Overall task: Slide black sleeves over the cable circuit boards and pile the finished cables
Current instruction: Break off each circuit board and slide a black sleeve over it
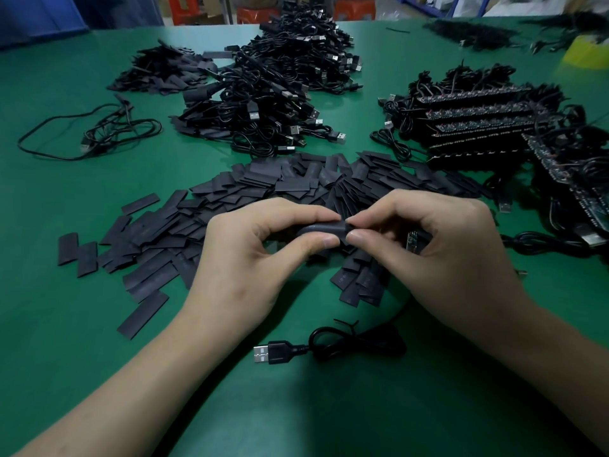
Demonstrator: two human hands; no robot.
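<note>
Above the near edge of the green table (66, 324), both hands meet over the spread of loose sleeves (263, 189). Left hand (250, 258): thumb and forefinger curled, pinching one black sleeve (324, 228), held level. Right hand (438, 245): thumb and forefinger pinch that sleeve's open end. A circuit board (412, 240) shows behind its fingers, apparently gripped there, though partly hidden. A cable (356, 344) lies coiled just below the hands, its USB plug (273, 352) pointing left. Cable pile (280, 94) at far centre; stacked boards (478, 127) at right.

Circuit board (414, 239) largely behind right hand (438, 249)
</note>
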